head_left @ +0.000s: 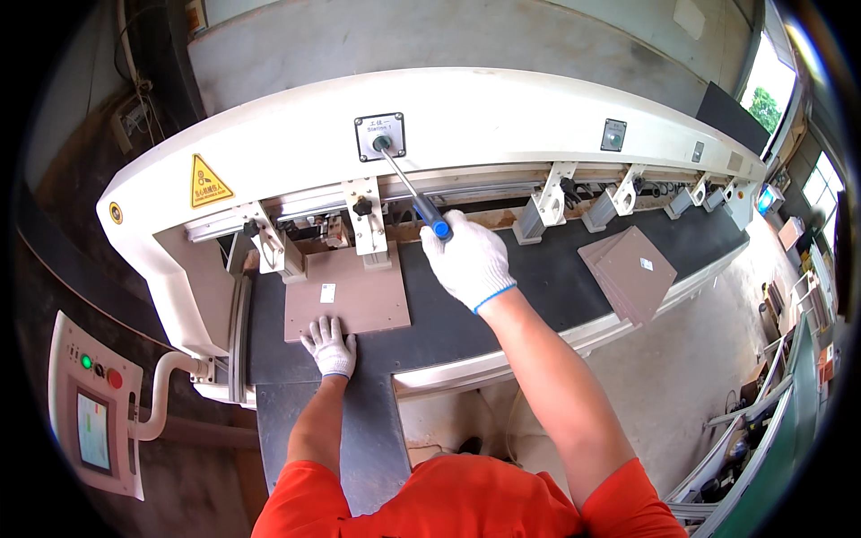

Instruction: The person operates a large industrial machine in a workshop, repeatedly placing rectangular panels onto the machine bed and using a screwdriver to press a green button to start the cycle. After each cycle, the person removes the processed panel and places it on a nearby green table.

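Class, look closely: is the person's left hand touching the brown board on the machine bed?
Touching. The head view shows the gloved left hand pressed flat on the brown board's near edge, with no gap.

Single head-worn fisheye view, looking steeply down and forward over long white curved machine, close range; rim edges bend.

I am seeing 2 things in hand here. The brown board is lying flat on the dark machine bed, rectangular, with 1 small white label near its middle; its far edge is sitting under the white clamp brackets, and its near edge is lying under gloved fingertips. The lever is slanting down from a square switch plate on the white housing, a thin metal rod ending in a blue grip, which is sitting in a gloved fist.
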The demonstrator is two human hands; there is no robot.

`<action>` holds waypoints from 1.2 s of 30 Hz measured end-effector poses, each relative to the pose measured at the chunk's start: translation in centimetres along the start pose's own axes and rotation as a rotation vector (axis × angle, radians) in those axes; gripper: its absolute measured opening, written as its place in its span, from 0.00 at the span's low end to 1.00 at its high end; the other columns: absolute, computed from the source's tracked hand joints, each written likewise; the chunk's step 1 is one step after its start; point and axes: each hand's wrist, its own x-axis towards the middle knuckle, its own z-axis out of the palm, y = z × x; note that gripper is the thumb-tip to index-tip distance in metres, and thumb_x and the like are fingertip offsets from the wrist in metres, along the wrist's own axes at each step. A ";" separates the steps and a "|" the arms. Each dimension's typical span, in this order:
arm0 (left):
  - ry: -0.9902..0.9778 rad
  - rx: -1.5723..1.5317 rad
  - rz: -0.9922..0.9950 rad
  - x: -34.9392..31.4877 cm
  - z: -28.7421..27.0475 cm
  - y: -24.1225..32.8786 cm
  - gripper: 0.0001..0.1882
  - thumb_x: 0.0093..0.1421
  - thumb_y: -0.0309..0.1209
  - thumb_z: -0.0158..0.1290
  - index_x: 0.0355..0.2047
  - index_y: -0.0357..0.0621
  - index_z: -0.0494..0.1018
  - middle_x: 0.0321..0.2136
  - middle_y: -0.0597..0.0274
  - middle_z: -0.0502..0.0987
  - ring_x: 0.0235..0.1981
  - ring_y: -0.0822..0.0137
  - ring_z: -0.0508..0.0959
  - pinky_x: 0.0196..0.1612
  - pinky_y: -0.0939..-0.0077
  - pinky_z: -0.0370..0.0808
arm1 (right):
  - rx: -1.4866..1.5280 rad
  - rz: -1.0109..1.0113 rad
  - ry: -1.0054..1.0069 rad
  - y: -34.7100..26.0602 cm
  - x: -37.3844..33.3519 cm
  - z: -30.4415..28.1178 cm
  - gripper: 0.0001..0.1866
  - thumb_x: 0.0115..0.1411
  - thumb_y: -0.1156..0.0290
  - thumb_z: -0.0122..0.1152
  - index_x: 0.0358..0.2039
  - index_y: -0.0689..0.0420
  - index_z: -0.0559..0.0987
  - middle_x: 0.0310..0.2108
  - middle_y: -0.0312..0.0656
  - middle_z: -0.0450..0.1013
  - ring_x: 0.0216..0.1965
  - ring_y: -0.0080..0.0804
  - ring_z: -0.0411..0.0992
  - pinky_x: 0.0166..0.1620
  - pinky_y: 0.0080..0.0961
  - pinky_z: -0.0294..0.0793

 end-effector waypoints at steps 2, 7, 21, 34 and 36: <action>0.052 -0.029 0.098 0.2 -0.1 -0.6 0.34 0.65 0.45 0.61 0.69 0.47 0.72 0.73 0.46 0.65 0.76 0.37 0.60 0.77 0.26 0.47 | -0.003 0.021 -0.007 -1.0 -0.7 -0.6 0.22 0.74 0.46 0.56 0.40 0.55 0.79 0.26 0.53 0.80 0.33 0.60 0.81 0.40 0.53 0.80; 0.110 -0.098 0.247 0.0 1.2 -0.6 0.29 0.64 0.41 0.62 0.64 0.45 0.76 0.69 0.44 0.71 0.73 0.38 0.65 0.78 0.33 0.53 | 0.077 -0.069 -0.150 2.9 -11.4 -0.3 0.22 0.72 0.47 0.59 0.37 0.56 0.76 0.24 0.54 0.79 0.26 0.58 0.80 0.32 0.54 0.79; -0.009 -0.060 0.297 -2.0 1.2 5.8 0.33 0.67 0.42 0.56 0.68 0.37 0.71 0.72 0.41 0.68 0.75 0.37 0.62 0.79 0.39 0.53 | 0.708 1.413 -0.138 18.6 -41.0 -3.9 0.18 0.68 0.51 0.70 0.33 0.53 0.81 0.20 0.34 0.74 0.18 0.26 0.70 0.22 0.32 0.69; 0.389 -0.202 0.416 -3.6 3.4 14.2 0.29 0.69 0.45 0.62 0.63 0.39 0.77 0.61 0.44 0.80 0.63 0.41 0.77 0.67 0.45 0.73 | 0.461 0.749 -0.683 11.6 -46.4 -12.4 0.15 0.53 0.64 0.75 0.38 0.59 0.87 0.28 0.45 0.83 0.30 0.46 0.82 0.36 0.43 0.81; 0.383 -0.273 0.484 -3.6 4.0 15.0 0.29 0.69 0.45 0.62 0.63 0.39 0.76 0.61 0.43 0.80 0.63 0.41 0.77 0.66 0.44 0.73 | -0.071 0.831 -0.588 12.3 -49.8 -8.8 0.16 0.51 0.63 0.74 0.38 0.56 0.89 0.32 0.50 0.85 0.34 0.54 0.84 0.40 0.46 0.82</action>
